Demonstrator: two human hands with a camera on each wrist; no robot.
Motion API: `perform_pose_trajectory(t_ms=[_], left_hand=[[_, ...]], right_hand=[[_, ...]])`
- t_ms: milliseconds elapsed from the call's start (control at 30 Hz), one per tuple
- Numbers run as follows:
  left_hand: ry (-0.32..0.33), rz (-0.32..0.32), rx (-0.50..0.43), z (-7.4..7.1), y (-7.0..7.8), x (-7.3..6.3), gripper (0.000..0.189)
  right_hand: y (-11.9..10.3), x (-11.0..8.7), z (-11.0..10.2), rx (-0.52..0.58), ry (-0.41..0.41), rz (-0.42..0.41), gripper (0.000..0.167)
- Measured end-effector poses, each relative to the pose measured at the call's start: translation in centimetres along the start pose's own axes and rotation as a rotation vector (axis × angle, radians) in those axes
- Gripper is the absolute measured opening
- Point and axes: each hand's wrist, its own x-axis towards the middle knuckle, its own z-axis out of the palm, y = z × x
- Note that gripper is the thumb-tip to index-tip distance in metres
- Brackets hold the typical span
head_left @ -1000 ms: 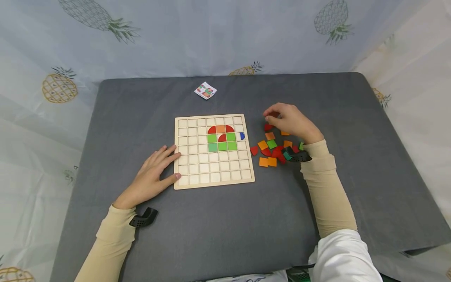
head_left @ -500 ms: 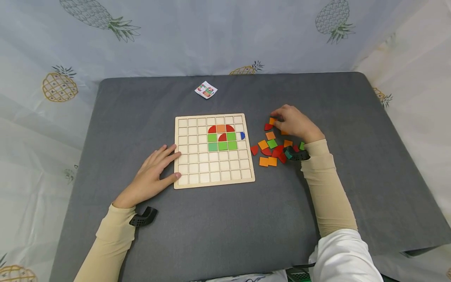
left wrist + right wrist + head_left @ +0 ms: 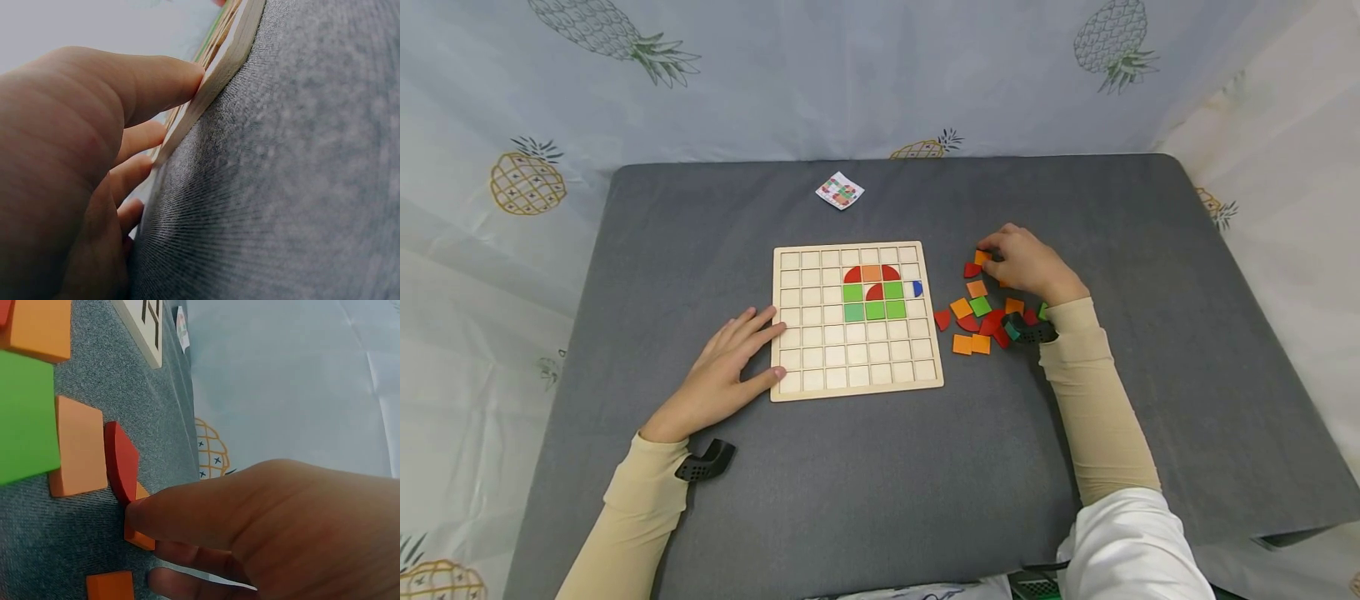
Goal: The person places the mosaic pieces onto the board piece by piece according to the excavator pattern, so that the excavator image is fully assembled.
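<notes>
My left hand (image 3: 718,379) lies spread at the left edge of a wooden grid board (image 3: 820,392), its fingertips and thumb touching the rim. In the left wrist view the thumb (image 3: 162,87) presses on the board's edge. Red quarter-round, green and orange tiles fill several cells, and a blue piece (image 3: 917,288) sits in a right-hand cell. My right hand (image 3: 1026,262) is at the far end of the loose tiles, thumb and fingers pinching an orange square tile (image 3: 982,257). Right beside that tile lies a red rounded tile (image 3: 123,459).
Loose red, orange and green tiles (image 3: 981,307) lie scattered right of the board, partly under the right wrist. A small pattern card (image 3: 840,191) rests beyond the board on the grey-covered table (image 3: 865,483). A pineapple-print curtain (image 3: 820,75) hangs behind.
My right hand has shifted slightly right over the past second, and the orange square tile now shows between its fingers. The left hand and the board have stayed put.
</notes>
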Motion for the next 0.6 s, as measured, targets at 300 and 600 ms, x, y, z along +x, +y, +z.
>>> perform_pose_trajectory(t_ms=[300,600], left_hand=[[0.002,-0.006,0.003,0.01,0.07,-0.01,0.065],[-0.001,-0.006,0.003,-0.08,0.35,0.06,0.064]], right_hand=[[0.12,0.15,0.06,-0.001,0.001,-0.005,0.039],[0.07,-0.02,-0.08,0.021,0.011,0.005,0.037]])
